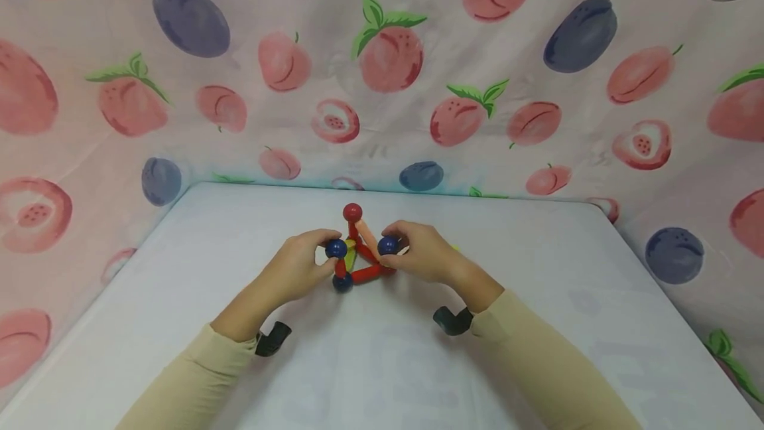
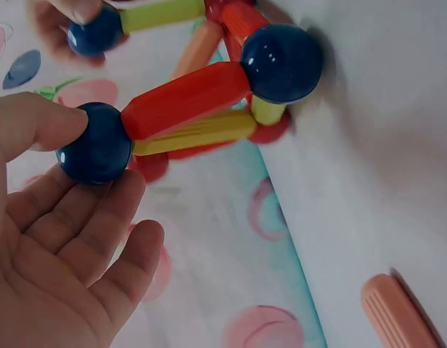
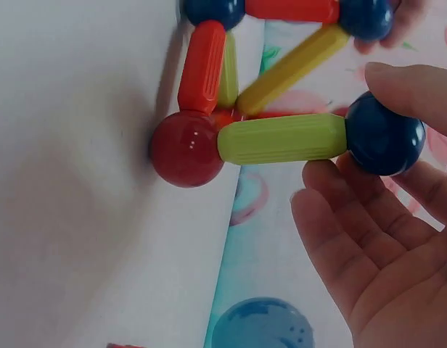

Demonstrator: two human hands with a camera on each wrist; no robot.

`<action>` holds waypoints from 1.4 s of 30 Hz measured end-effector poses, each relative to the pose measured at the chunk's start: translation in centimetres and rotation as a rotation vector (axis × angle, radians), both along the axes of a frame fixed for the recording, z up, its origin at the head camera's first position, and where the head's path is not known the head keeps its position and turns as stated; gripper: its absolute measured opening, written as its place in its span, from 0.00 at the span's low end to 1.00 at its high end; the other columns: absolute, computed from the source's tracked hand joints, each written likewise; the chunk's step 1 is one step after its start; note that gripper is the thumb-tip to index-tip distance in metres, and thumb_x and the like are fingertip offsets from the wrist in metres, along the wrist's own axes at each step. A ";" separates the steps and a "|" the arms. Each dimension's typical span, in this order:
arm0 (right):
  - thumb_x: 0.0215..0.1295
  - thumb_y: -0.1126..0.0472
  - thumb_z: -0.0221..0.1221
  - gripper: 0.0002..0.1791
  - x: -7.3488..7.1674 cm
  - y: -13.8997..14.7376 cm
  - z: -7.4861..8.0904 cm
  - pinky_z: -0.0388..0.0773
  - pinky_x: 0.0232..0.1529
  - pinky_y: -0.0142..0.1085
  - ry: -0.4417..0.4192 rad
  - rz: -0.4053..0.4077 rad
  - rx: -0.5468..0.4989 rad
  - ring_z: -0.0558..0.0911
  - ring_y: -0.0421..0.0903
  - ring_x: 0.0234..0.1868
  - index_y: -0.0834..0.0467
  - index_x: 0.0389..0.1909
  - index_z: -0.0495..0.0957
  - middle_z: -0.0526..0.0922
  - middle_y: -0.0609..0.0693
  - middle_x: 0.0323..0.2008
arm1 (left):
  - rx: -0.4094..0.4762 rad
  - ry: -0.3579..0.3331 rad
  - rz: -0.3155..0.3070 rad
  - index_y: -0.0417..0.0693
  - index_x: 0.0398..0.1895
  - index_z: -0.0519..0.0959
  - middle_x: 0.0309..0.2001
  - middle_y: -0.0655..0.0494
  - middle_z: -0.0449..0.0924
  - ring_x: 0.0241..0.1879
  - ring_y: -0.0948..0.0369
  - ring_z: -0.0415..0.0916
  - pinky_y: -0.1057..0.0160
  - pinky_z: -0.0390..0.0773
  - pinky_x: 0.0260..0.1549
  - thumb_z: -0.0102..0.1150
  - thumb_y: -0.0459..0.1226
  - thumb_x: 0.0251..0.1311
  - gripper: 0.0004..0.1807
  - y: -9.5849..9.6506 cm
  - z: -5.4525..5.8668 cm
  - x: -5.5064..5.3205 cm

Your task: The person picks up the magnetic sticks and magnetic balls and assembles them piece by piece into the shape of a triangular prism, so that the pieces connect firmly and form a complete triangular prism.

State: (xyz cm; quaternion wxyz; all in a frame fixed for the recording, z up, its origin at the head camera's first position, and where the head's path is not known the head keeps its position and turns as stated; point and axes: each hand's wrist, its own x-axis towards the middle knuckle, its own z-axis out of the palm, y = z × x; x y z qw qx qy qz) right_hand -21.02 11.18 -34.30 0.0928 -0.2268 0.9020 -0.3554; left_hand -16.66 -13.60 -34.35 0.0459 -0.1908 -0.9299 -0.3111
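Note:
A frame of colored sticks and balls stands on the white table [image 1: 382, 363]. My left hand [image 1: 292, 267] pinches a blue ball [image 2: 96, 148] between thumb and fingers; a red stick [image 2: 187, 100] runs from it down to another blue ball [image 2: 281, 64] at the table. On the other side, my right hand [image 1: 424, 254] holds a blue ball [image 3: 385, 134] atop a light green stick [image 3: 281, 138], whose lower end meets a dark red ball [image 3: 187, 148]. A red stick [image 1: 366, 275] joins the two low front balls. Behind, a red ball [image 1: 353, 212] tops the frame.
A loose peach-colored stick [image 2: 401, 312] lies on the table. Just behind my right wrist, a small yellow piece [image 1: 455, 248] peeks out. Fruit-print cloth [image 1: 382, 151] hangs behind the table's back edge. Black mounts [image 1: 273, 339] jut from both wrists.

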 end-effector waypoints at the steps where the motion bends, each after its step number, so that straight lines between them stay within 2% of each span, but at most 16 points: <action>1: 0.62 0.55 0.69 0.25 0.2 0.0 0.1 0.82 0.46 0.38 -0.002 0.008 0.001 0.80 0.46 0.48 0.57 0.59 0.77 0.82 0.46 0.44 | -0.002 -0.003 0.011 0.36 0.61 0.76 0.54 0.44 0.81 0.53 0.49 0.79 0.49 0.78 0.53 0.65 0.31 0.61 0.24 -0.1 0.0 -0.1; 4: 0.62 0.55 0.70 0.24 0.9 -0.2 0.2 0.82 0.45 0.37 -0.009 0.031 0.006 0.79 0.44 0.47 0.55 0.57 0.78 0.81 0.44 0.43 | -0.001 -0.013 0.047 0.36 0.62 0.75 0.53 0.42 0.81 0.54 0.47 0.78 0.48 0.78 0.54 0.65 0.31 0.62 0.24 -0.4 0.0 -0.4; 10: 0.62 0.55 0.69 0.23 1.8 -0.3 0.2 0.81 0.44 0.36 -0.019 0.061 -0.004 0.79 0.44 0.47 0.55 0.57 0.78 0.81 0.43 0.43 | 0.028 -0.030 0.077 0.34 0.62 0.75 0.51 0.41 0.82 0.53 0.45 0.78 0.47 0.77 0.54 0.64 0.32 0.64 0.23 -0.4 0.1 -0.8; 15: 0.64 0.55 0.68 0.23 1.8 0.0 0.0 0.82 0.44 0.37 0.001 0.024 -0.011 0.80 0.44 0.48 0.55 0.58 0.77 0.81 0.44 0.45 | 0.029 -0.042 0.093 0.35 0.61 0.75 0.51 0.42 0.82 0.52 0.47 0.79 0.49 0.79 0.52 0.64 0.33 0.65 0.23 -0.2 0.1 -0.9; 22: 0.66 0.53 0.67 0.29 1.4 0.6 -0.1 0.82 0.46 0.39 0.041 -0.028 0.003 0.80 0.47 0.50 0.59 0.64 0.74 0.82 0.49 0.49 | 0.024 -0.037 0.085 0.35 0.61 0.75 0.50 0.42 0.83 0.52 0.46 0.79 0.48 0.78 0.53 0.64 0.33 0.64 0.23 -0.1 0.0 -0.8; 31: 0.67 0.50 0.65 0.29 1.2 0.6 -0.3 0.82 0.43 0.38 0.048 -0.067 0.004 0.81 0.48 0.49 0.59 0.65 0.74 0.83 0.50 0.49 | 0.025 -0.035 0.089 0.35 0.62 0.75 0.49 0.42 0.83 0.51 0.46 0.79 0.50 0.80 0.51 0.65 0.34 0.64 0.24 0.0 -0.1 -0.7; 42: 0.65 0.50 0.67 0.28 1.5 0.3 -0.2 0.79 0.33 0.34 0.038 -0.107 0.006 0.77 0.45 0.39 0.57 0.64 0.76 0.81 0.49 0.47 | 0.039 -0.017 0.085 0.35 0.61 0.75 0.49 0.42 0.83 0.51 0.46 0.79 0.50 0.80 0.51 0.65 0.33 0.64 0.23 0.1 -0.2 -0.6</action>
